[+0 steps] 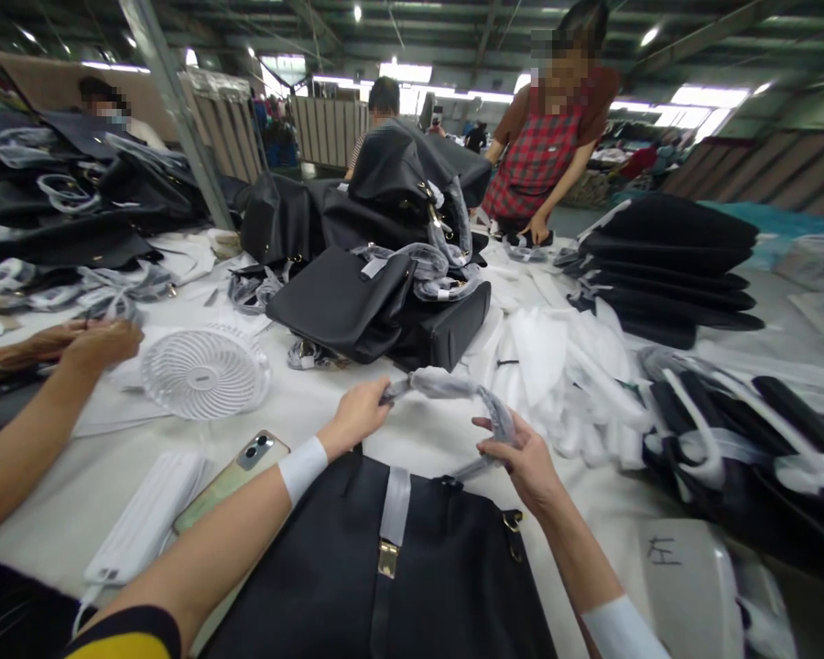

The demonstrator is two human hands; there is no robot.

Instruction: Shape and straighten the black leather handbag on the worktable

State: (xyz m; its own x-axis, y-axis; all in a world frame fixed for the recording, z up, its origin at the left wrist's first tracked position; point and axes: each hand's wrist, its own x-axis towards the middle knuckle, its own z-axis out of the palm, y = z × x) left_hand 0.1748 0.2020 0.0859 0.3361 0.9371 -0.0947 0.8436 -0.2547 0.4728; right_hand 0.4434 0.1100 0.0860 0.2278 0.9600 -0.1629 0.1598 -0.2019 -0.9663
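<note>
A black handbag (412,577) with a gold clasp lies on the white table in front of me. Its handle (453,389) is wrapped in whitish protective foam and arches up above the bag. My left hand (357,416) pinches the left end of the wrapped handle. My right hand (518,453) grips the handle's right side near where it joins the bag. I wear a white wristband on each forearm.
A white fan (202,371), a phone (230,480) and a white power bank (147,517) lie left. Black bags pile at centre (384,293), left and right (666,265). White paper packing (556,366) lies to the right. A co-worker's arms (48,366) rest at left; a person in a plaid apron (546,156) stands opposite.
</note>
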